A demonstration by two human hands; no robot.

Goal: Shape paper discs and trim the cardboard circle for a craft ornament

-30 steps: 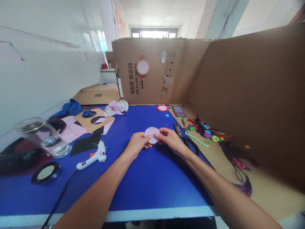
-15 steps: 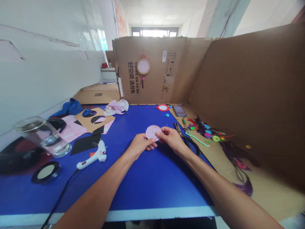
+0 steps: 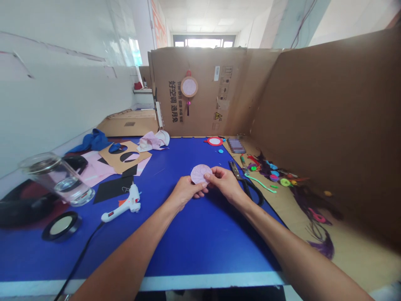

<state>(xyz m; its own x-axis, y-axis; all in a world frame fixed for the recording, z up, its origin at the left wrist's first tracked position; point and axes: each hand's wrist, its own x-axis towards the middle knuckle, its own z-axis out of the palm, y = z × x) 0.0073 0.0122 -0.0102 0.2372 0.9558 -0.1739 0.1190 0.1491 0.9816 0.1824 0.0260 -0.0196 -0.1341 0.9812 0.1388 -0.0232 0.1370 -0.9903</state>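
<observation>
Both hands hold a small round pink disc with a fine line pattern just above the blue table. My left hand pinches the disc's lower left edge, fingers curled under it. My right hand pinches its right edge between thumb and fingers. The disc is tilted up toward me.
A white glue gun with a black cord lies left of my hands, beside a glass jar, a black tape roll and cut card and pink sheets. Black scissors and coloured craft bits lie right. Cardboard walls enclose the back and right.
The disc has been raised and tilted up from lying low between my hands. My hands shifted slightly; everything else stays put.
</observation>
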